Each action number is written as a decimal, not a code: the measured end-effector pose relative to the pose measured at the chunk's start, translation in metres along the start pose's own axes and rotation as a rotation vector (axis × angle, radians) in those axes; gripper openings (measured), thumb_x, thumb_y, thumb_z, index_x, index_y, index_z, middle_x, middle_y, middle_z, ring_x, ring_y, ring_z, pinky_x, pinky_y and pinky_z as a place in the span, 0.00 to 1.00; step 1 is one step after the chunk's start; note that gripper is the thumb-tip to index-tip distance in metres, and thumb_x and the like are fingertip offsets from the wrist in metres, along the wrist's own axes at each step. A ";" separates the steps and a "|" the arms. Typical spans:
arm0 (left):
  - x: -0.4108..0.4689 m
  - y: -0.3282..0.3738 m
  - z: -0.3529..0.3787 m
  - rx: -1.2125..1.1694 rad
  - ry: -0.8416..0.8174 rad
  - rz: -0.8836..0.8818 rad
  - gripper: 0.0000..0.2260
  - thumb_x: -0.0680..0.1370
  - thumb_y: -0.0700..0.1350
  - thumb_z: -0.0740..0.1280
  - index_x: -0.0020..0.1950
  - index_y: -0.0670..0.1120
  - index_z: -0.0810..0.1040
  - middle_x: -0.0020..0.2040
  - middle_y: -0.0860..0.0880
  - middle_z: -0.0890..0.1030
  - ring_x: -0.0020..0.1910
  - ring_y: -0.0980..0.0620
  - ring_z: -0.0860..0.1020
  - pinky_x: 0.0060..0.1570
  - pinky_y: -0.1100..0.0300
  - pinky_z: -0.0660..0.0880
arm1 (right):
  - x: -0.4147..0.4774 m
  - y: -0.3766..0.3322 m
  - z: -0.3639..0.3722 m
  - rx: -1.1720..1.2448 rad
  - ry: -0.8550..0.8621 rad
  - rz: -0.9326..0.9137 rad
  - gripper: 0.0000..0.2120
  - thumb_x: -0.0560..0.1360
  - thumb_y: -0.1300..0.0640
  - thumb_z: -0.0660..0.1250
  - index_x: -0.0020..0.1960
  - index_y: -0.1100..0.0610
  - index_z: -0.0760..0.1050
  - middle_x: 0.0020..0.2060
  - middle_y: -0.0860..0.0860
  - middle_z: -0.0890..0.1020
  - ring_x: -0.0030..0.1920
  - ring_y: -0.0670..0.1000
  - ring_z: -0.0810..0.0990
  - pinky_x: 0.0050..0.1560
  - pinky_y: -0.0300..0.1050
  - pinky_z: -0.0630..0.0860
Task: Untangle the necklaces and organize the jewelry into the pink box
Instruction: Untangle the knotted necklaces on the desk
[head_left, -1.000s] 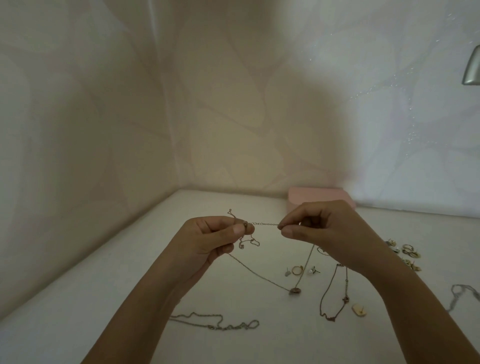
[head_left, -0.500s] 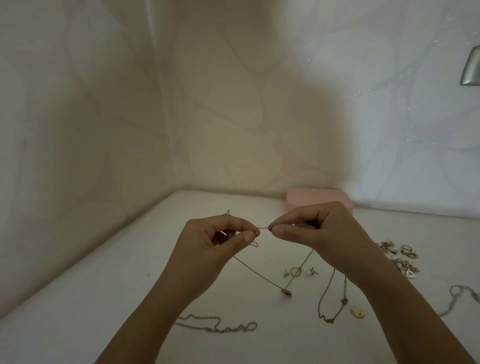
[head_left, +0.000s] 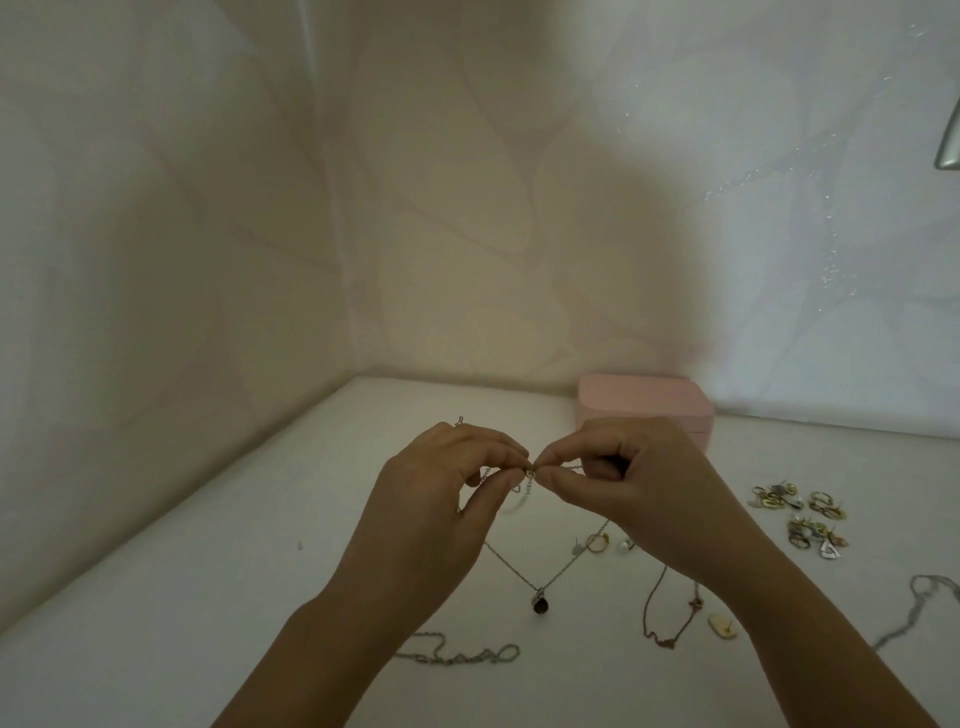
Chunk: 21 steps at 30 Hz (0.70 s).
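Both hands have drawn together since a second ago, closing the stretch of chain once taut between them. Now the left hand (head_left: 441, 499) and right hand (head_left: 639, 493) each pinch the fine necklace (head_left: 506, 563) between thumb and forefinger, fingertips nearly touching, probably to work a knot or clasp. Its dark pendant (head_left: 540, 605) dangles low over the counter (head_left: 208, 597). At the far edge the pink box (head_left: 644, 410) looks closed, contents hidden.

The box (head_left: 644, 408) is pale pink, the bench (head_left: 208, 623) white, the wall (head_left: 467, 208) cream with a faint leaf pattern, the pendant (head_left: 540, 605) dark, and 1 loose chain (head_left: 457, 656) silver.
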<state>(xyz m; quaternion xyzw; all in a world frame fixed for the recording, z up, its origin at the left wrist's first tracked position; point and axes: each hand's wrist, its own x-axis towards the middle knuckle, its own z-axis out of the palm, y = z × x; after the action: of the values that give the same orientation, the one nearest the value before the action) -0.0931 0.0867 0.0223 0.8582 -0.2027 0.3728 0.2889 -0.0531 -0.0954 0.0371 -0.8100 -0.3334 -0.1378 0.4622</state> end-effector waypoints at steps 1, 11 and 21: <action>0.000 -0.001 0.001 0.028 -0.009 0.018 0.09 0.75 0.51 0.63 0.44 0.52 0.83 0.44 0.60 0.82 0.42 0.72 0.71 0.46 0.80 0.65 | 0.000 0.000 0.001 -0.022 -0.002 -0.009 0.02 0.70 0.53 0.73 0.39 0.46 0.83 0.20 0.45 0.65 0.24 0.43 0.65 0.31 0.32 0.66; 0.001 -0.006 0.006 0.192 0.018 0.145 0.11 0.75 0.46 0.61 0.44 0.47 0.83 0.42 0.55 0.83 0.44 0.60 0.72 0.47 0.71 0.66 | 0.002 0.005 0.005 -0.141 -0.005 -0.080 0.03 0.71 0.54 0.73 0.41 0.46 0.83 0.21 0.41 0.69 0.25 0.43 0.68 0.32 0.31 0.66; 0.001 -0.013 0.013 0.287 0.031 0.238 0.13 0.75 0.45 0.59 0.41 0.46 0.83 0.39 0.53 0.83 0.42 0.58 0.71 0.44 0.64 0.69 | 0.001 0.005 0.004 -0.130 -0.062 -0.052 0.03 0.72 0.54 0.72 0.42 0.47 0.85 0.28 0.46 0.77 0.27 0.44 0.70 0.32 0.31 0.66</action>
<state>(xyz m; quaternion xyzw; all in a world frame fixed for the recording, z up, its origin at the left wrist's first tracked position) -0.0788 0.0876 0.0112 0.8546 -0.2431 0.4426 0.1207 -0.0495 -0.0938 0.0325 -0.8333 -0.3590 -0.1461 0.3943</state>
